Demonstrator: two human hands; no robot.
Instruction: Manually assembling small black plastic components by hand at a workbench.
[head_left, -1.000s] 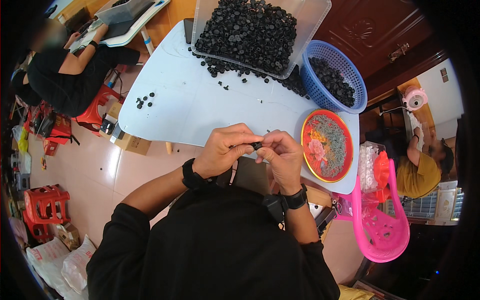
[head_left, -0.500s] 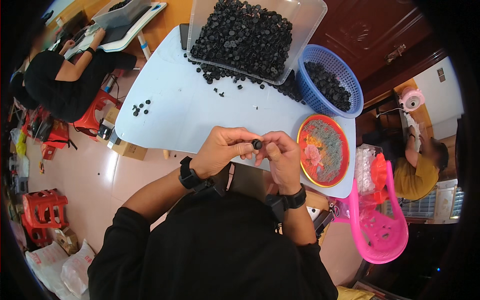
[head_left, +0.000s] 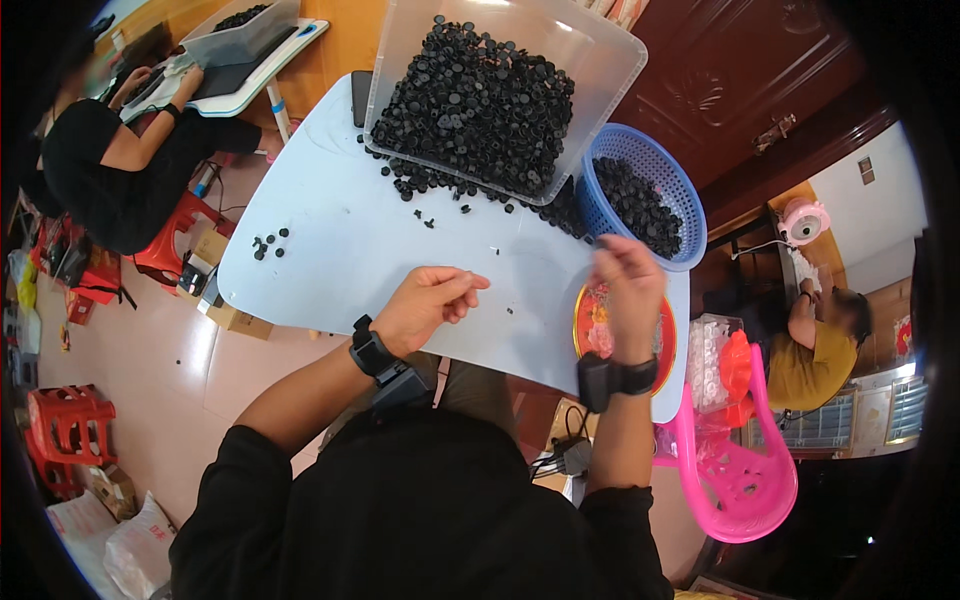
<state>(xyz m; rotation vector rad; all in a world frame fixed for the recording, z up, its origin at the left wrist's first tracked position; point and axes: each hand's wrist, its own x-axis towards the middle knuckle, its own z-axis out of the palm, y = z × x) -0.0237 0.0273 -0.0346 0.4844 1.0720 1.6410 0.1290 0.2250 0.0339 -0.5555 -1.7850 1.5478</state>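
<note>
My left hand (head_left: 436, 303) is over the front of the pale table, fingers curled and thumb against them; I see nothing in its grip. My right hand (head_left: 632, 290) is smeared by motion above the red dish (head_left: 579, 345), its fingertips by the near rim of the blue basket (head_left: 597, 200). A dark smudge shows at those fingertips, too blurred to tell what it is. The hand and wrist hide much of the dish. In the basket lie many small black caps (head_left: 640, 200). A clear plastic bin (head_left: 610, 60) beyond my hands holds a heap of them.
Loose black caps (head_left: 270, 245) lie at the table's left, and more spill before the bin. A dark phone-like slab (head_left: 361, 95) lies by the bin. A pink chair (head_left: 740, 510) stands right. One person (head_left: 100, 180) sits far left, another (head_left: 815, 365) at right.
My hands have parted. The right has moved away and right, over the dish toward the basket; the black cap pinched between both hands is gone from the left. The view has shifted slightly.
</note>
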